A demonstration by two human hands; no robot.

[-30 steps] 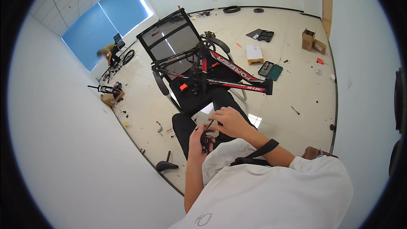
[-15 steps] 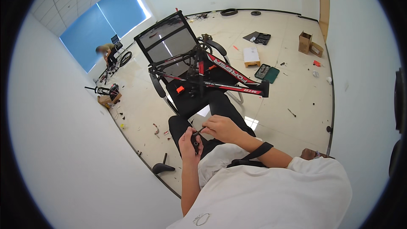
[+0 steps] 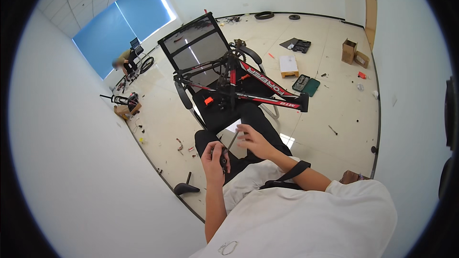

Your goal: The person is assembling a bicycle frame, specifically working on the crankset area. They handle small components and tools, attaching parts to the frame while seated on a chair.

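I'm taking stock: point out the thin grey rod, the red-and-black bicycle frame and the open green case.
Thin grey rod [image 3: 233, 140], head view: its shaft.
Red-and-black bicycle frame [image 3: 267, 82], head view: down tube.
Open green case [image 3: 312, 87], head view: lid.

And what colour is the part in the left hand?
The part looks mostly black, best seen in the head view.

Wearer's two hands [image 3: 213, 160] [image 3: 257, 143], one bicycle frame [image 3: 268, 86], two chairs [image 3: 196, 45] — apparently

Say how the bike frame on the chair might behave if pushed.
The bike frame looks rigid: its tubes join in closed triangles. Lying across the chair, it may slide or pivot; its overhanging head-tube end could make it tip.
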